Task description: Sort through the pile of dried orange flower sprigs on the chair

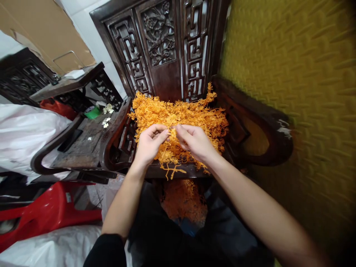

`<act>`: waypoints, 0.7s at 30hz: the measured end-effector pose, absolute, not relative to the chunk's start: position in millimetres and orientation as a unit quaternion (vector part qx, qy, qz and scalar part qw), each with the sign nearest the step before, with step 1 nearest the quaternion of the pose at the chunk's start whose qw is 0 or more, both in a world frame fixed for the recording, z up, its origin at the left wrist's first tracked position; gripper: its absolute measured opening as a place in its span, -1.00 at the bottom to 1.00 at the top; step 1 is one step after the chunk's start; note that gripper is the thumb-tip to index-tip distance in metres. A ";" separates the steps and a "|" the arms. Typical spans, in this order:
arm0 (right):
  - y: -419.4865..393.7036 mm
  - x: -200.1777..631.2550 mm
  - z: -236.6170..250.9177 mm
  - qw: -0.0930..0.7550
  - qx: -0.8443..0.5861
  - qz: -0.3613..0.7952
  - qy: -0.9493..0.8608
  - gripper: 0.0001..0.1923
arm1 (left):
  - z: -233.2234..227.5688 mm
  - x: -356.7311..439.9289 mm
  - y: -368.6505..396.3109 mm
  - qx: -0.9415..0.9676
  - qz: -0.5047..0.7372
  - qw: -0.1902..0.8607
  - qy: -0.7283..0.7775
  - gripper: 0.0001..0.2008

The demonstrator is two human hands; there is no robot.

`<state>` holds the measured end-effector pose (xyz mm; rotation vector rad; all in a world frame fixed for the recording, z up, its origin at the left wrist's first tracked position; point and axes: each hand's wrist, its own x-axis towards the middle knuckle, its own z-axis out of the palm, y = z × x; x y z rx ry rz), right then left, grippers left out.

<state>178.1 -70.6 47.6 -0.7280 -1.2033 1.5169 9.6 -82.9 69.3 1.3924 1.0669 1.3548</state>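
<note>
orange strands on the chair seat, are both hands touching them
Touching. The head view shows left hand and right hand pinching the orange strands.

**Two hands in orange strands on a carved chair**

At frame centre, the left hand [150, 142] and right hand [194, 141] meet fingertip to fingertip, pinching into a heap of orange strands [180, 115] on the dark carved chair [167, 48]. A red plastic stool [47, 211] lies lower left.
</note>
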 end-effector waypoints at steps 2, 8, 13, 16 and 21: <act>-72.2 173.5 46.1 0.505 -0.314 0.627 -0.503 -0.47 | 70.8 9.8 -84.0 0.577 0.551 0.413 0.438 -0.76; -81.2 159.4 50.9 0.526 -0.343 0.533 -0.568 -0.51 | 67.4 18.7 -78.1 0.490 0.666 0.372 0.422 -0.72; -89.0 169.5 56.7 0.617 -0.355 0.446 -0.542 -0.57 | 66.5 -8.9 -44.2 0.326 0.765 0.377 0.408 -0.73; -86.7 179.5 59.4 0.643 -0.342 0.495 -0.474 -0.63 | 68.3 -17.2 -37.1 0.288 0.776 0.397 0.396 -0.73; -76.6 186.6 63.5 0.574 -0.319 0.626 -0.421 -0.71 | 65.4 21.8 -57.5 0.396 0.692 0.491 0.350 -0.68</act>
